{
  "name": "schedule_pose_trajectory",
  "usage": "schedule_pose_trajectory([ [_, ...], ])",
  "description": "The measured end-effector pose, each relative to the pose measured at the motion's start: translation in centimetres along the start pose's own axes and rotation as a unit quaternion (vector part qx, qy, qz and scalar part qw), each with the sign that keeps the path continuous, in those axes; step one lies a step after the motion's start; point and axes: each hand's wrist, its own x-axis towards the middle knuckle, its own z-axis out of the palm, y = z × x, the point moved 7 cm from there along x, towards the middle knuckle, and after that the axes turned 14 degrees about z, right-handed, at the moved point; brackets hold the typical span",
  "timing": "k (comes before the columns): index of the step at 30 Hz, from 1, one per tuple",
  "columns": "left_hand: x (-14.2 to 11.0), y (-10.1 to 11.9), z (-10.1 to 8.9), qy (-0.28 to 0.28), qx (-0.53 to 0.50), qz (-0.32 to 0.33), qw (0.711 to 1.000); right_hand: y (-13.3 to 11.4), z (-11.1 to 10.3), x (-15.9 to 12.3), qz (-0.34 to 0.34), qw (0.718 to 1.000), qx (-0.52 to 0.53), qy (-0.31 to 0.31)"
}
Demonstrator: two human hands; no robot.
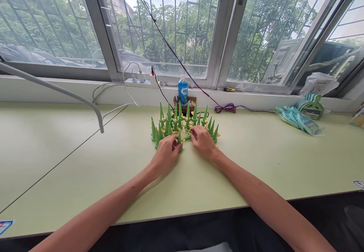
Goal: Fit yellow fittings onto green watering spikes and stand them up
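L hand (165, 152): thumb + fingertips about the front green cone (179, 136), apparently pinching it; cone approx. upright at near edge of cluster on tabletop (136, 199). R hand (204, 141): fingers bent, tips at a green piece (187, 137) lying tilted betw. hands; can't tell if gripped or only touched. Standing cones (161, 111) packed close behind & either side, w/ small yellow bits (183, 140) on/among them. Risks (my est.): sideways swing of either hand could topple nearest cones, poss. chain, gaps v. small. Loose grip -> lying piece might roll.
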Motion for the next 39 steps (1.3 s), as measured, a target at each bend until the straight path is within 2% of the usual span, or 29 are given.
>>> schedule_pose_trajectory([
  [4, 0.0, 0.0, -0.1, 0.014, -0.007, 0.005, 1.0, -0.8, 0.7, -0.2, -0.048, 0.998, -0.02, -0.022],
  [8, 0.0, 0.1, 0.0, 0.01, -0.004, 0.012, 1.0, -1.3, 1.4, -0.2, -0.067, 0.996, -0.053, -0.037],
  [15, 0.2, 0.2, -0.1, 0.016, 0.008, 0.032, 0.999, -1.1, 2.7, 0.0, -0.067, 0.99, -0.114, -0.047],
  [21, 0.0, 0.0, 0.1, 0.015, 0.004, 0.008, 1.0, -0.5, 3.4, -0.2, -0.05, 0.984, -0.155, -0.067],
  [24, -0.1, 0.2, -0.2, 0.038, -0.015, -0.003, 0.999, -0.5, 3.4, -0.2, -0.038, 0.982, -0.166, -0.078],
  [30, -0.1, 1.6, -2.2, 0.125, -0.032, 0.004, 0.992, -0.6, 3.5, -0.2, -0.031, 0.979, -0.176, -0.1],
  [33, 0.1, 2.7, -1.8, 0.085, -0.046, 0.053, 0.994, -0.7, 3.4, -0.2, -0.029, 0.977, -0.18, -0.106],
  [39, -0.7, 4.4, 1.7, -0.11, -0.046, 0.161, 0.98, -0.6, 3.5, -0.2, -0.032, 0.978, -0.173, -0.112],
])
